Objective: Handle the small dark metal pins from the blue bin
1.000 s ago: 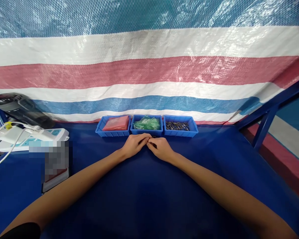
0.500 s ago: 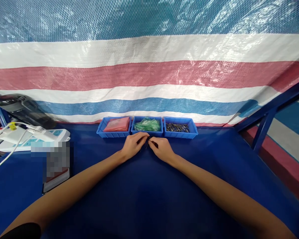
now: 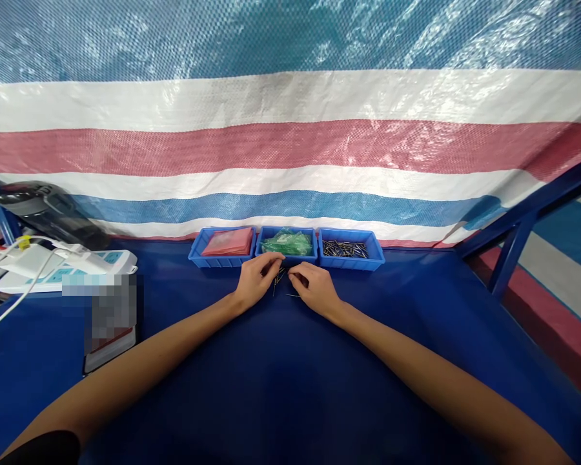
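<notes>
Three blue bins stand in a row at the back of the table: the left bin (image 3: 221, 261) has red plastic bags (image 3: 228, 241), the middle one green bags (image 3: 287, 242), the right one many small metal pieces (image 3: 345, 248). Just in front of the middle bin, my left hand (image 3: 258, 279) has its fingers pinched together; what they hold, if anything, is too small to name. Thin pieces (image 3: 278, 278) lie on the table between my hands. My right hand (image 3: 314, 285) is close by on the right, its fingertips also closed, contents unclear.
On the blue table (image 3: 281, 381), at the left, are a white power strip (image 3: 121, 261) with plugs and cables, a partly blurred phone (image 3: 110, 349) and a dark bottle (image 3: 48, 210). Striped sheeting (image 3: 290, 148) hangs behind the bins. A blue metal frame (image 3: 513, 248) stands at the right.
My hands have moved slightly apart, the left fingertips up and leftward. More of the thin pieces between them now shows on the table.
</notes>
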The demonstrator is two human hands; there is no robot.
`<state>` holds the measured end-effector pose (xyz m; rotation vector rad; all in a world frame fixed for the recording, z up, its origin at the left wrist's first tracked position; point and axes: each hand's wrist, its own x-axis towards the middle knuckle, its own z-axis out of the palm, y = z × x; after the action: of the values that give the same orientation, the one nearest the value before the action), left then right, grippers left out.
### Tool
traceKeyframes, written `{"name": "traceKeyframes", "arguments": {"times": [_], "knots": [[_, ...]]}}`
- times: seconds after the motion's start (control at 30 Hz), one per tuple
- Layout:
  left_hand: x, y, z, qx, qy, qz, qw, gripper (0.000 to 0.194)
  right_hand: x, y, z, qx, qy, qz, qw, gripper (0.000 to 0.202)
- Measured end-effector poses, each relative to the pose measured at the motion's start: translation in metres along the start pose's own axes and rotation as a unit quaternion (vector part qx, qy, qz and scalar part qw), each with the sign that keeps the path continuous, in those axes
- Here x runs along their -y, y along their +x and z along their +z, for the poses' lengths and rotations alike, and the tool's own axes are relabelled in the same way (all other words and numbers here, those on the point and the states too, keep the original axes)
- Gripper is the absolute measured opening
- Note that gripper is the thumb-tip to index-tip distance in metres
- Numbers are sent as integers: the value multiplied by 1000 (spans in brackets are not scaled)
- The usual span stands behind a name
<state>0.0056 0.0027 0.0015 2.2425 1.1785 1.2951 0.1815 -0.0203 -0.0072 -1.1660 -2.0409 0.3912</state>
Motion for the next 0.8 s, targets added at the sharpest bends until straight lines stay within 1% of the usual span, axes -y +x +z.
{"name": "traceKeyframes", "arguments": {"times": [0.07,0.17,0.23,0.3,0.43,0.63,0.7,0.8], "knots": [[1,0,0,-2,-10,-5,1000,19,2,-1,-1,8,-17,-17,1000,11],[1,0,0,-4,-16,-12,1000,19,6,-5,-1,51,-58,-69,995,4],[1,0,0,-6,-18,-14,1000,20,9,-7,-1,93,-94,-107,985,8],[1,0,0,-5,-22,-16,1000,21,11,-8,-1,129,-136,-127,974,11],[1,0,-1,-9,-29,-15,999,21,15,-7,0,167,-189,-116,961,9],[2,-1,0,-10,-33,-10,999,21,19,-8,-2,166,-239,-112,950,16],[2,-1,0,-9,-36,-11,999,20,21,-9,-4,166,-259,-97,947,18],[2,-1,-1,-4,-40,-14,999,19,24,-9,-7,187,-267,-73,943,19]]}}
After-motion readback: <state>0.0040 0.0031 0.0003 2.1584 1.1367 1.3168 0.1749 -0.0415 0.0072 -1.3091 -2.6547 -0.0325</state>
